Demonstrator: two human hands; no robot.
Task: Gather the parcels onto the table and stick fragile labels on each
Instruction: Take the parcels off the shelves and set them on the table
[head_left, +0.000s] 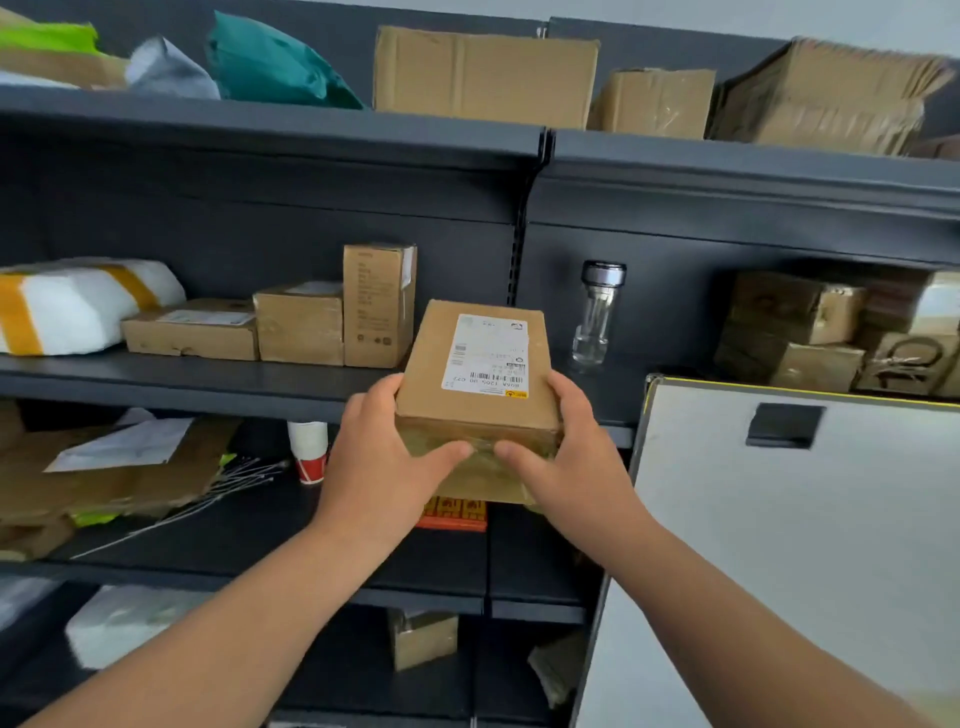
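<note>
Off the dark shelf (218, 384), toward the white counter (779, 519) at four o'clock, carry the box (467, 374) level at centre, left hand (384, 457) and right hand (571, 457) fingers clamped on its sides.

Dark metal shelving (260, 384), cardboard boxes (300, 322) and white wrapped parcel (78, 304) on middle shelf, glass jar (597, 317) beside.
</note>
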